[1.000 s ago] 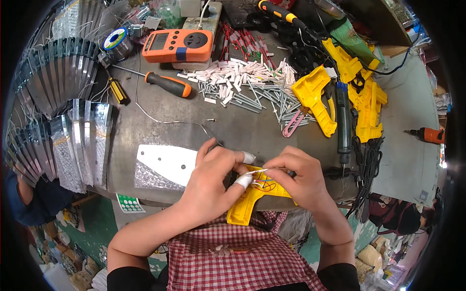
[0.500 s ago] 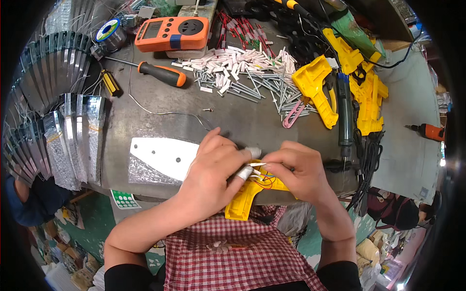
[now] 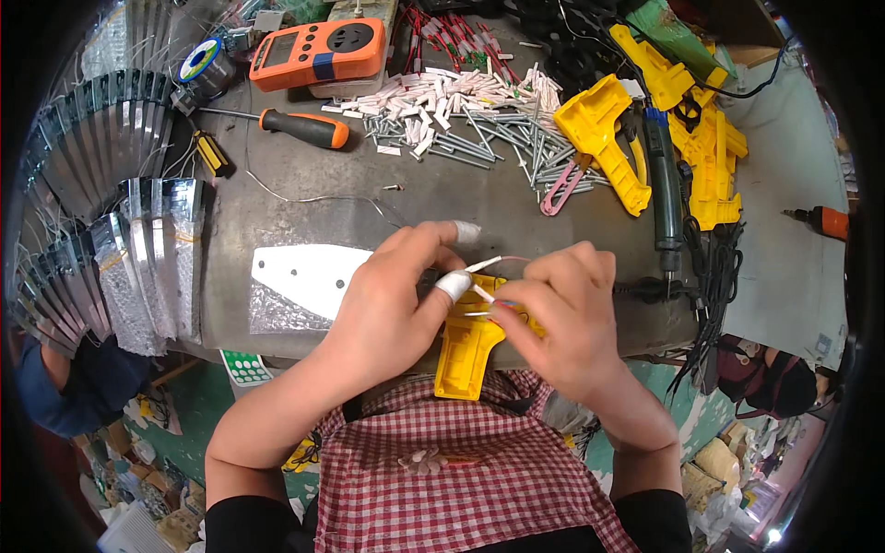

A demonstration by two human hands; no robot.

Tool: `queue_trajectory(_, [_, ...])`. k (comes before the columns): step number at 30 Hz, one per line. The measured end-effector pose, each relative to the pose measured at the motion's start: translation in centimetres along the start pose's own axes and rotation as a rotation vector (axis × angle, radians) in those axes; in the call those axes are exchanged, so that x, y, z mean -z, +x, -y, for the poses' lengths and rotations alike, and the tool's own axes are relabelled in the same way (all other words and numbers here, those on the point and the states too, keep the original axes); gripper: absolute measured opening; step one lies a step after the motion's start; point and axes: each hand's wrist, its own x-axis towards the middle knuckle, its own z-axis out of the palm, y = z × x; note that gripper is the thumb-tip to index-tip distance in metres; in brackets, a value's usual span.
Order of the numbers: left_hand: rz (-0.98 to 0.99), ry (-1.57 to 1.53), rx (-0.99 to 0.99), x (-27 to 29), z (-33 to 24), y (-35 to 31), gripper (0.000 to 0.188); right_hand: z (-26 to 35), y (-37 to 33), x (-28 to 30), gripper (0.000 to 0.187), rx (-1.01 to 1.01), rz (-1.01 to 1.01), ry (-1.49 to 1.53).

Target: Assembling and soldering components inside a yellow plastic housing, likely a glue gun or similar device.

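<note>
In front of me at the table's near edge lies a yellow plastic housing half [image 3: 463, 361], thin wires inside it. My left hand [image 3: 392, 290] is closed, its white-taped thumb against a white-sleeved wire [image 3: 484, 264]; its taped index finger is lifted away. My right hand [image 3: 564, 309] is closed around thin wires at the housing's right part. A second white sleeve [image 3: 481, 293] sits between the two hands. A short pale, thin piece [image 3: 477, 314] sticks out by my right fingertips; its kind is unclear. Parts of the wires are hidden by my fingers.
Beside my left hand is a white tapered plate [image 3: 300, 276] on bubble wrap. Further back lie a screwdriver [image 3: 304, 127], an orange meter [image 3: 318, 53], heaped white sleeves and metal rods [image 3: 461, 147]. Yellow housings [image 3: 604, 138] and a soldering iron [image 3: 662, 184] are at right; metal strips [image 3: 166, 267] at left.
My left index finger has lifted away from the thumb. My right hand has shifted slightly down, and the white-sleeved wire now shows apart from its fingertips. The whole view has shifted a little.
</note>
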Motion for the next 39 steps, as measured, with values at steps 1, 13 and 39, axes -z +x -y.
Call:
queue_trajectory(1, [0.0, -0.015, 0.02, 0.2, 0.0, 0.0, 0.035, -0.1, -0.2, 0.0, 0.022, 0.002, -0.002, 0.003])
queue_trajectory(13, [-0.069, 0.207, -0.556, -0.4, -0.7, -0.2, 0.04, -0.7, -1.6, -1.0, 0.018, -0.22, -0.127, 0.473])
queue_trajectory(39, [0.109, 0.126, -0.313, 0.3, -1.2, 1.6, 0.02, -2.4, -0.2, -1.2, 0.015, -0.163, -0.033, 0.506])
